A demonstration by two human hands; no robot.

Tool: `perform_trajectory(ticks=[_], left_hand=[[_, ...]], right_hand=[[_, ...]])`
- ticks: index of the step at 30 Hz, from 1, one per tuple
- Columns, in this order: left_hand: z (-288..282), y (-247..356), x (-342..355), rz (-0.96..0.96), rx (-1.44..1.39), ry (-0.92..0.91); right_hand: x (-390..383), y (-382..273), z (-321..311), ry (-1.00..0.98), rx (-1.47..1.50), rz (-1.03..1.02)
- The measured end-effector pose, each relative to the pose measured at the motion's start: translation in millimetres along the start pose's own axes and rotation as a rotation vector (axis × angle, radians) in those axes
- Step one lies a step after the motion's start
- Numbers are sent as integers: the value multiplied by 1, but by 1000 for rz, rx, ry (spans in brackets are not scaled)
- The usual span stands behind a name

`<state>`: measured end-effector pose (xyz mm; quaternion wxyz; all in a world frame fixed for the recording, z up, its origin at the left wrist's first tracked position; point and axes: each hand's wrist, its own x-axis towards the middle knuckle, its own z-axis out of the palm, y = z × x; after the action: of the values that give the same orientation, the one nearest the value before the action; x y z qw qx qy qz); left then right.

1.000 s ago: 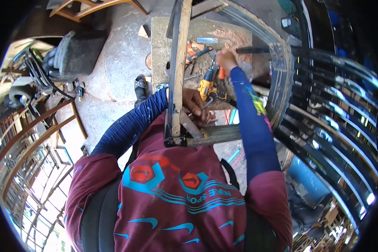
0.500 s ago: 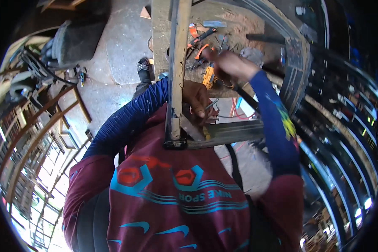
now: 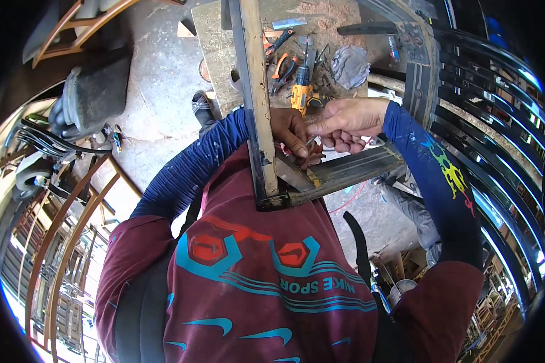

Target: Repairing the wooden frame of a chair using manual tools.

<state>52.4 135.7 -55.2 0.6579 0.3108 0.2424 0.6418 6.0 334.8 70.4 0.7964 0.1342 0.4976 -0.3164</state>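
Observation:
My left hand (image 3: 292, 132) reaches round the wooden bar of a frame (image 3: 254, 78), its fingers closed around a thin bent metal piece (image 3: 311, 141). Thumb and forefinger of my right hand (image 3: 351, 123) pinch at the same piece, the two hands nearly touching. The exact kind of this piece is too small to make out. Something reddish shows just below the left fingers, partly hidden by them. The frame's dark lower rail (image 3: 351, 173) runs below both hands, and its near corner rests against my shirt. Beyond the hands lies a yellow cordless drill (image 3: 301, 94).
On the wooden board (image 3: 218, 48) lie orange-handled pliers (image 3: 283, 65), a grey crumpled cloth (image 3: 350, 66) and sawdust. A rack of dark metal bars (image 3: 490, 109) stands at the right. At the left are a dark padded seat (image 3: 97, 91) and brown frames (image 3: 82, 239).
My right hand has come down from above the tools to meet my left hand at the thin metal piece. The pliers now lie uncovered on the board. My view has shifted slightly.

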Motion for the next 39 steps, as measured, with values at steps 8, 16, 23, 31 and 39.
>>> perform_trajectory(ticks=[8,16,23,31,39], left_hand=[[3,10,-2,-2,-34,6],[1,0,-1,170,-235,-132],[-2,-1,-1,68,-161,-149],[-1,3,-5,73,-102,-114],[-7,-10,1,76,-177,-199]], right_hand=[[14,5,-8,-175,207,-2],[-15,0,25,484,-1275,-734],[-40,-14,18,305,-119,-122],[-9,-11,0,-71,-20,26],[-1,-2,-2,-99,-194,-81]])
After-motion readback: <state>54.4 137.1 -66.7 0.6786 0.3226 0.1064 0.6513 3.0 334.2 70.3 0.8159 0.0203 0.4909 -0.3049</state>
